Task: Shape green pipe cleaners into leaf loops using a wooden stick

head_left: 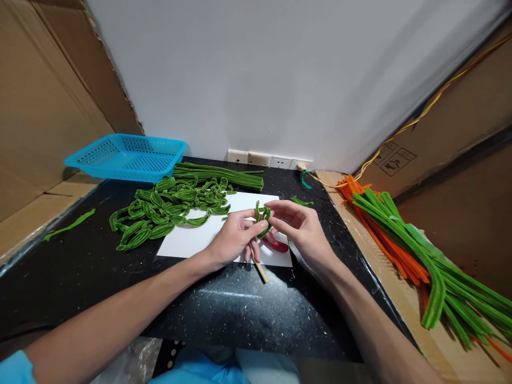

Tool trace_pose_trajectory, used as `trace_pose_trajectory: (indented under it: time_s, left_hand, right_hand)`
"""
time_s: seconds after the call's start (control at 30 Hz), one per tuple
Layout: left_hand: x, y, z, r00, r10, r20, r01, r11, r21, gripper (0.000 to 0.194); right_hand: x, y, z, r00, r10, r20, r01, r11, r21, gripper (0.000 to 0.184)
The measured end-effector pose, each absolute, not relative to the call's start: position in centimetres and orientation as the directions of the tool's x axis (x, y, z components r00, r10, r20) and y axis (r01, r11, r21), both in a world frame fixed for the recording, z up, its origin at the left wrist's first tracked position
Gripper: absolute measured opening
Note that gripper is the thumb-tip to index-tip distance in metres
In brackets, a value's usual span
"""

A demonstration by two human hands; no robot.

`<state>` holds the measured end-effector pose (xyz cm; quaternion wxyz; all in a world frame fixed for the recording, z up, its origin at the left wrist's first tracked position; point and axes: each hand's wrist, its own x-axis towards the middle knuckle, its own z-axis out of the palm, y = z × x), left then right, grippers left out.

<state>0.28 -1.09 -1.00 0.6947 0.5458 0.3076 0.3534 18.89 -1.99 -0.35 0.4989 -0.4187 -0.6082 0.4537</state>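
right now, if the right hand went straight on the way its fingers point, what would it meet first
Probably the green piece pinched in the left hand; the right hand seems to touch it, though depth is hard to judge.

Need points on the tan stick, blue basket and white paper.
Tan stick point(260, 269): head view, exposed shaft.
Blue basket point(138, 161): head view, perforated floor.
White paper point(188, 242): head view, bare left front area.

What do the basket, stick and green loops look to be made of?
Basket: likely plastic, slightly glossy; regular molded-looking perforations.
Stick: probably wood or bamboo, matte; pale tan color.
Green loops: fuzzy, chenille-like pile, probably synthetic; bent shapes suggest a wire core, but none shows.
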Motion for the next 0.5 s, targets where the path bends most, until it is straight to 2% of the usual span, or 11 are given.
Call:
trace_pose_trajectory:
  time_s: [0.17, 0.33, 0.5]
  left_hand:
    - [0.1, -1.1, -1.2, 0.578, 0.816, -0.035, -0.173, 0.164, 0.971, 0.048]
    - [0.0, -1.0, -1.7, 0.595, 0.801, -0.067, -0.115, 0.167, 0.979, 0.048]
    - [0.1, -0.9, -1.9, 0.580, 0.812, -0.065, -0.078, 0.134, 0.988, 0.042]
  right_hand:
    - [19.1, -2.2, -0.1, -0.227, 0.938, 0.261, 0.130, 0.295, -0.947, 0.033]
    - [18.3, -2.5, -0.2, -0.168, 0.950, 0.265, 0.254, 0.301, -0.919, 0.025]
    - [17.7, -2.7, -0.2, -0.120, 0.950, 0.287, 0.264, 0.309, -0.914, 0.021]
